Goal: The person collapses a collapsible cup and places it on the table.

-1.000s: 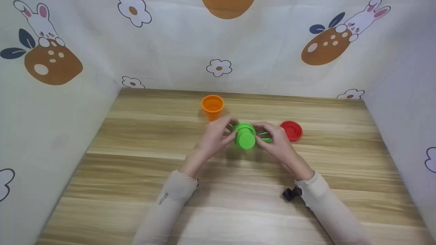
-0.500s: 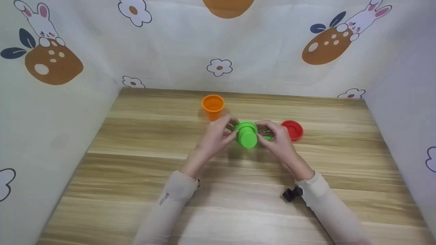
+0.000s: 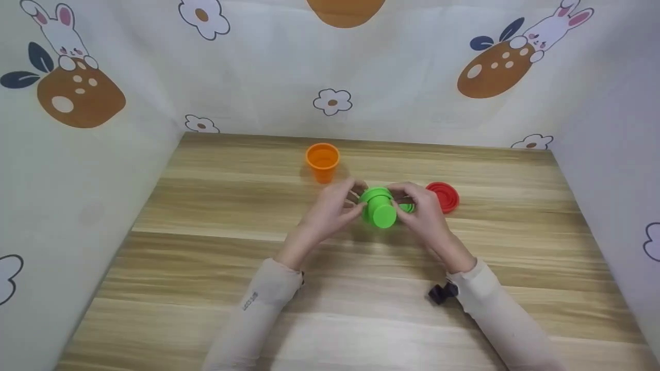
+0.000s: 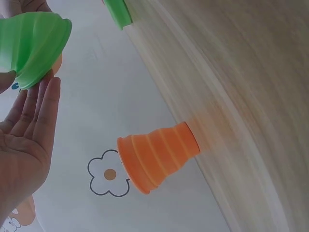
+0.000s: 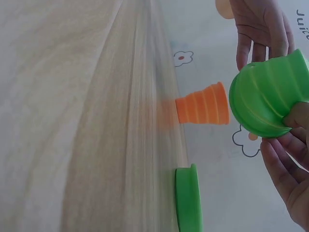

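Note:
Both hands grip a green collapsible cup (image 3: 381, 206) above the table. It is tipped so its round base faces the head camera, the wider rim pointing away. My left hand (image 3: 335, 208) pinches its left side with the thumb on the near side and fingers at the rim. On the opposite side my right hand (image 3: 425, 214) holds it likewise. Ridged folds run round the cup wall (image 5: 270, 94) in the right wrist view, bent unevenly there. Below the right hand lies a flat green ring-shaped piece (image 3: 407, 207), partly hidden by the fingers.
An orange collapsible cup (image 3: 323, 161) stands extended behind the left hand. A folded-down red round cup (image 3: 443, 197) lies right of the right hand. Printed cloth (image 3: 268, 67) hangs behind the wooden table (image 3: 206, 206). A small black object (image 3: 441, 293) sits by the right sleeve.
The green cup has shifted slightly right, with the left hand following it. Its base has tilted a little to the right. The orange and red cups stay where they were.

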`<state>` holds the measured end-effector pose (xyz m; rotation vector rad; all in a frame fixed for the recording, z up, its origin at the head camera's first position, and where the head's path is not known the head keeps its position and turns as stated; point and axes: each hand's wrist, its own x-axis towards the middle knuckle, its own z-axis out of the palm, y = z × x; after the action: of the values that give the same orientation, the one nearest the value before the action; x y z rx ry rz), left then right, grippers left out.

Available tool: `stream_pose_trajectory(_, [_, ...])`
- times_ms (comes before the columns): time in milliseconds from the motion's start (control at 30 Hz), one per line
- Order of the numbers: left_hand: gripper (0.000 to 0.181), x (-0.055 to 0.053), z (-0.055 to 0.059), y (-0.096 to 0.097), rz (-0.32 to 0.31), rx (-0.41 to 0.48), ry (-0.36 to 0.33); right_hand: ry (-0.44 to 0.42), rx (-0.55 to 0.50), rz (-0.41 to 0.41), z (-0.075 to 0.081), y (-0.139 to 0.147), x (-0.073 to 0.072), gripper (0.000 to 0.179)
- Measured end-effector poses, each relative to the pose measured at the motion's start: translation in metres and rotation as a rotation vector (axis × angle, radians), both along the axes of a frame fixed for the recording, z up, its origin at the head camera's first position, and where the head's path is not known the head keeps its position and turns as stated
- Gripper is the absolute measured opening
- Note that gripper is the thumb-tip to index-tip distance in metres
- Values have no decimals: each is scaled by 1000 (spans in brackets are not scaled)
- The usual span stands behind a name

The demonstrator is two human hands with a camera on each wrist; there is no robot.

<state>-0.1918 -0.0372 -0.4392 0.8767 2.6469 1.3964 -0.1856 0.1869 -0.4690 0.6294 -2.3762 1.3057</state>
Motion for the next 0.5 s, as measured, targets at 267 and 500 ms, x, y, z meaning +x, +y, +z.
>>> stream_pose_trajectory(267, [27, 0, 1, 2, -14, -21, 50, 48, 31, 24, 0, 1, 0, 24])
stream_pose_trajectory(500, [29, -3, 0, -1, 27, 68, 21, -55, -37, 78, 0, 4, -1, 33])
